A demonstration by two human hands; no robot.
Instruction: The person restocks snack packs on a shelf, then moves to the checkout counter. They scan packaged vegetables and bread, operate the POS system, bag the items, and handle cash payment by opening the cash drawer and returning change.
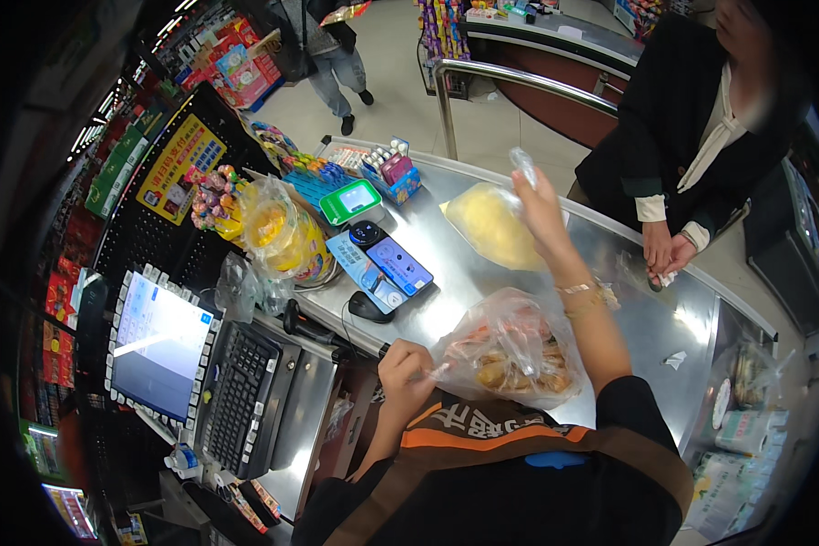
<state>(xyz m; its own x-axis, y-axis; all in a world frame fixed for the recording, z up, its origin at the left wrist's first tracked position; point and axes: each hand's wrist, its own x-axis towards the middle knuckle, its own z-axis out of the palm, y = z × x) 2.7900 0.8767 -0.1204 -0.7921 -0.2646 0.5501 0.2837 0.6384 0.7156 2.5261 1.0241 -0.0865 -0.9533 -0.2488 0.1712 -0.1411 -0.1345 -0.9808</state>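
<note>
My right hand [540, 208] grips the gathered top of a clear plastic bag with yellow contents [495, 225], over the far side of the metal checkout counter [645, 334]. I cannot tell whether that bag touches the counter. Close to my body stands a translucent plastic carrier bag [505, 327], holding brownish food items and something orange-red. My left hand [407, 374] pinches this carrier bag's left edge. My right forearm passes over the carrier bag's right side.
Left are a monitor [160, 345], keyboard [240, 396], handheld scanner [310, 324], mouse [370, 307] and payment terminal [399, 263]. Behind them stand a green-framed payment device [350, 203] and a yellow candy tub [293, 239]. A person [696, 136] faces the counter; another person [331, 61] is beyond.
</note>
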